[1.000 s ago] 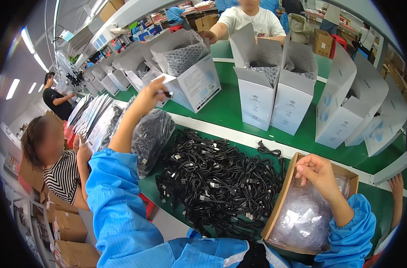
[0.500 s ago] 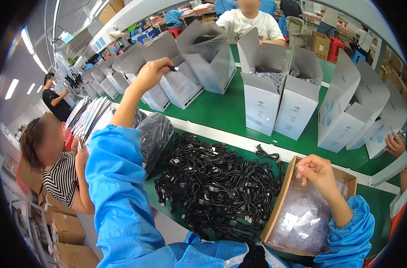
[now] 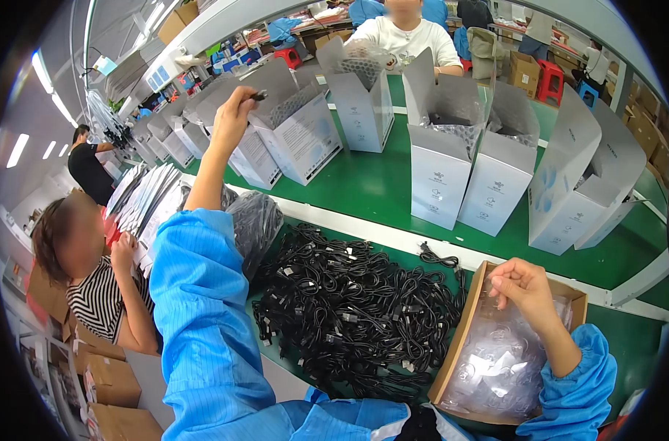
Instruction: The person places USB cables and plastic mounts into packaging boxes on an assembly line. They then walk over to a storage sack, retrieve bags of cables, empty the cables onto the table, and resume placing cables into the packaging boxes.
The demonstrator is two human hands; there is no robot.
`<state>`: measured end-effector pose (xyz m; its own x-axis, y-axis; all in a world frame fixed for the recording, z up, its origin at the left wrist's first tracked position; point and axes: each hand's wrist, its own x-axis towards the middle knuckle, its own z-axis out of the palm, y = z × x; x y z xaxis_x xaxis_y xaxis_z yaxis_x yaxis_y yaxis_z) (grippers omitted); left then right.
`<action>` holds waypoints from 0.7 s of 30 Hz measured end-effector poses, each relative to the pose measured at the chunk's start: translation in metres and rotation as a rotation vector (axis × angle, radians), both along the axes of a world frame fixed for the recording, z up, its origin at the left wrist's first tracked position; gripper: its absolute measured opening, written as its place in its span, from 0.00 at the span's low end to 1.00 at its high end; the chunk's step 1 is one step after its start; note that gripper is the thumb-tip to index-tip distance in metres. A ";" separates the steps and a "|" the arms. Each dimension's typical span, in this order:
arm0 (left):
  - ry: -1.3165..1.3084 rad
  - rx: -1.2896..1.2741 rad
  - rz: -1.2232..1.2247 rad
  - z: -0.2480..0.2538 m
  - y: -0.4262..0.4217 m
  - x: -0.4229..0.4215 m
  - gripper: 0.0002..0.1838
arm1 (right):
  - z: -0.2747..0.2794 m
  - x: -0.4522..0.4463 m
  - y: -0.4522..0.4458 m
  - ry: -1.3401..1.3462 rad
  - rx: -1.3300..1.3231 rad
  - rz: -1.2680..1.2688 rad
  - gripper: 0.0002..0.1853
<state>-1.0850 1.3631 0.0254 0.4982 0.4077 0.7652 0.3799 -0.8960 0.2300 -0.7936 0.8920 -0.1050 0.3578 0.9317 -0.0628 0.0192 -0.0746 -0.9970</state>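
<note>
My left hand (image 3: 233,117) is raised over the row of open boxes, pinching a black USB cable (image 3: 259,95) of which only a short end shows. Just below it stands an open printed box (image 3: 305,143) with bubble wrap inside. Over the cardboard tray (image 3: 452,353) at my right, my right hand (image 3: 524,288) has its fingers curled together; whatever may be between them cannot be made out. Clear plastic pieces (image 3: 496,360) fill that tray. Between my arms lies a heap of bundled black cables (image 3: 356,301) on the green table.
More open boxes (image 3: 439,176) stand across the green bench (image 3: 378,191), behind a white rail (image 3: 349,218). A dark plastic bag (image 3: 253,224) sits beside my left forearm. One person (image 3: 404,44) is opposite; another in stripes (image 3: 103,294) is at my left.
My left hand has shifted slightly left with the cable. The middle box, tilted and blurred before, now stands upright farther back. At the far right, a co-worker's hand and one box have gone from view.
</note>
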 end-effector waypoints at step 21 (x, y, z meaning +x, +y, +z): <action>-0.196 0.055 -0.224 -0.001 -0.052 0.118 0.09 | 0.003 -0.016 0.017 0.006 -0.026 0.007 0.06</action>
<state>-0.9669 1.3114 0.0240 0.4115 0.2591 0.8738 0.1242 -0.9657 0.2279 -0.8094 0.9092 -0.1024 0.3512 0.9321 -0.0892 0.0140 -0.1004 -0.9948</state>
